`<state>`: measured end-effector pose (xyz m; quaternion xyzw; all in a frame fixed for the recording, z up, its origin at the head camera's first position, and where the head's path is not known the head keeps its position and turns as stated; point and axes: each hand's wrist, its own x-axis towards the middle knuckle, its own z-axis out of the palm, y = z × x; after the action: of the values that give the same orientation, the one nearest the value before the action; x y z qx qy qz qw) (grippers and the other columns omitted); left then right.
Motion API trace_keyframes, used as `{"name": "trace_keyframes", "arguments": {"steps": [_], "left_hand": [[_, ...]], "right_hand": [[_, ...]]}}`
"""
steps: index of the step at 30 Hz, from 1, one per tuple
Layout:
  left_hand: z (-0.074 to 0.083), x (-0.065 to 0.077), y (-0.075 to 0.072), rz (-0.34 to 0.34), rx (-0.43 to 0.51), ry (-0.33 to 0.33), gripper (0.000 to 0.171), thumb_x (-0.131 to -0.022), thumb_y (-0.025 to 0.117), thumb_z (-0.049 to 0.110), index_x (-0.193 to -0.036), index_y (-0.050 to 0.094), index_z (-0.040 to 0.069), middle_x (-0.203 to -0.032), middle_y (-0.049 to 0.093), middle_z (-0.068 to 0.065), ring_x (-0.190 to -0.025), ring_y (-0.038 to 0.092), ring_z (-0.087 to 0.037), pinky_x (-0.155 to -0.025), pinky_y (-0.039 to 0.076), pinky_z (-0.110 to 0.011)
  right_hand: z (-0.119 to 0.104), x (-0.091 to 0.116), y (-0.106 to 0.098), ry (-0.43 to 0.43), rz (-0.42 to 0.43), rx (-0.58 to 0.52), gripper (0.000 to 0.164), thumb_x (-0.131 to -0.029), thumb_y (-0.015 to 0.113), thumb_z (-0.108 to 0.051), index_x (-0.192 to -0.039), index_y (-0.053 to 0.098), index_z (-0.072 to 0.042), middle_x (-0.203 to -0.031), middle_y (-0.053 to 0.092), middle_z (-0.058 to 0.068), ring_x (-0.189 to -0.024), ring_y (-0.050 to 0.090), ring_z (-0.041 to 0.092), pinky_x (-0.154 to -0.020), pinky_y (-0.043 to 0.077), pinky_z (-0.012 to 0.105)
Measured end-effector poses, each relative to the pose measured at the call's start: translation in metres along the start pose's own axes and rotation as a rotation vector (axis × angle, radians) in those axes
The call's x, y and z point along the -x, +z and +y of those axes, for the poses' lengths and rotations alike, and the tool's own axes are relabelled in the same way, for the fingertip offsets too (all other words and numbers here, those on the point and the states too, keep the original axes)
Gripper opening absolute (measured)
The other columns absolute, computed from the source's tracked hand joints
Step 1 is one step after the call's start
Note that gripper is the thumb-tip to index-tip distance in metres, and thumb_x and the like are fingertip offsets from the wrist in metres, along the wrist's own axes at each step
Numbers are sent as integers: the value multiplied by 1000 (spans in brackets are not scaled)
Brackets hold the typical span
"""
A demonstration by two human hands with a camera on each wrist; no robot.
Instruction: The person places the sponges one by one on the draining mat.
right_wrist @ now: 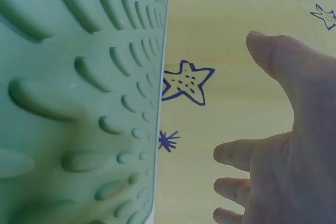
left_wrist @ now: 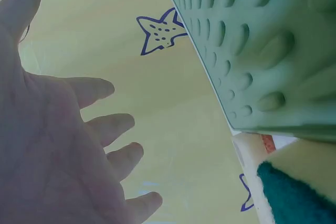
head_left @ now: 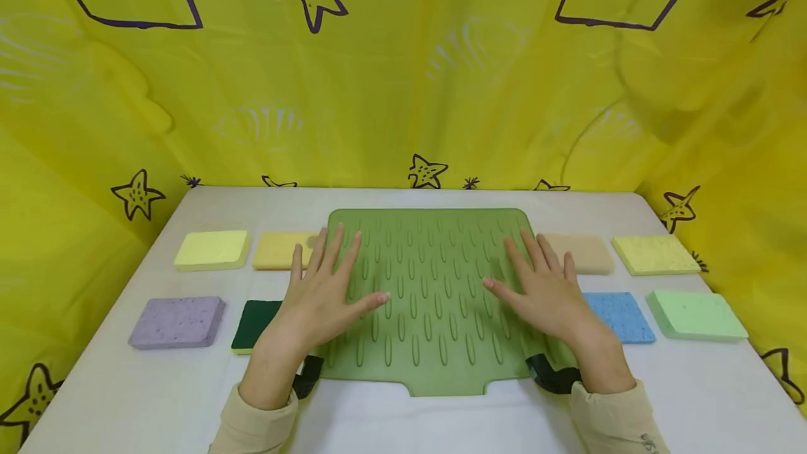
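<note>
A green ridged silicone mat (head_left: 435, 328) lies on the white table in the head view, its tab towards the front edge. Over its left side my left hand (head_left: 324, 300) hovers palm down with fingers spread. My right hand (head_left: 545, 293) is held the same way above the mat's right side. Both hands hold nothing. In the left wrist view a gap shows between the left hand (left_wrist: 63, 135) and the mat (left_wrist: 273, 51). The right wrist view likewise shows the right hand (right_wrist: 283, 129) apart from the mat (right_wrist: 94, 103).
Left of the mat lie a pale yellow sponge (head_left: 212, 251), an orange-yellow one (head_left: 280, 251), a purple one (head_left: 176, 322) and a dark green scouring sponge (head_left: 252, 324). On the right are beige (head_left: 583, 254), yellow (head_left: 656, 255), blue (head_left: 621, 317) and mint (head_left: 696, 315) sponges. A yellow curtain (head_left: 391, 90) hangs behind.
</note>
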<state>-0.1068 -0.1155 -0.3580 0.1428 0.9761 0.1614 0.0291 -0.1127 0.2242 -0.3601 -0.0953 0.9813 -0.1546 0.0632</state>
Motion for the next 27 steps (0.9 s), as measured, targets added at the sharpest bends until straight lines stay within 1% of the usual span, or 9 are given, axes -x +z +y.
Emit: {"name": "trace_keyframes", "arguments": {"steps": [3, 6, 10, 12, 15, 19, 24, 27], "left_hand": [[2, 0, 0, -4, -6, 27, 103, -86, 49, 76, -161, 7, 19, -168, -7, -8, -155, -12, -32, -122, -9, -63], [2, 2, -1, -11, -18, 55, 103, -86, 51, 75, -161, 7, 19, -168, -6, -8, -155, -9, -34, -122, -7, -64], [-1, 8, -3, -23, -32, 87, 104, -86, 56, 71, -161, 10, 17, -168, -2, -9, -155, -5, -35, -121, -4, -66], [-3, 12, -3, -32, -47, 112, 104, -85, 59, 70, -161, 12, 16, -168, 1, -11, -155, -2, -36, -121, -1, -68], [-10, 18, -2, -56, -59, 155, 106, -83, 62, 68, -160, 15, 13, -168, 7, -13, -155, 2, -37, -120, 4, -69], [-19, 23, 1, -90, -67, 196, 107, -82, 64, 68, -160, 17, 12, -167, 11, -13, -155, 5, -37, -120, 5, -68], [-29, 27, 5, -96, -65, 228, 108, -80, 67, 68, -158, 23, 9, -166, 17, -15, -154, 12, -38, -122, 4, -65], [-35, 30, 7, -121, -66, 234, 109, -78, 68, 68, -158, 24, 8, -166, 17, -15, -154, 12, -38, -121, 6, -66]], "right_hand": [[0, 2, -5, 3, 1, -3, 93, -96, 40, -68, -160, 9, -9, -167, -6, 18, -152, -7, 45, -113, -8, 76], [2, 5, -9, -2, 13, 6, 94, -95, 41, -68, -160, 10, -8, -167, -4, 19, -152, -5, 46, -113, -6, 76], [7, 12, -11, -6, 24, 0, 94, -95, 45, -67, -160, 12, -8, -167, 0, 20, -152, -1, 47, -114, -3, 76], [10, 16, -11, -7, 24, -7, 94, -94, 47, -67, -160, 13, -8, -166, 1, 21, -152, -1, 47, -114, -1, 75], [13, 20, -10, -13, 25, -5, 94, -94, 49, -66, -159, 15, -7, -166, 2, 21, -151, 1, 47, -114, 1, 76], [16, 24, -9, -21, 33, 6, 95, -93, 51, -65, -158, 19, -4, -166, 3, 21, -151, 3, 47, -114, 3, 77], [23, 28, -8, -24, 44, 11, 94, -93, 52, -64, -158, 19, -4, -167, 3, 19, -150, 6, 48, -112, 4, 78], [25, 30, -8, -20, 47, 9, 94, -93, 53, -63, -159, 18, -5, -166, 6, 20, -150, 7, 49, -112, 6, 77]]}}
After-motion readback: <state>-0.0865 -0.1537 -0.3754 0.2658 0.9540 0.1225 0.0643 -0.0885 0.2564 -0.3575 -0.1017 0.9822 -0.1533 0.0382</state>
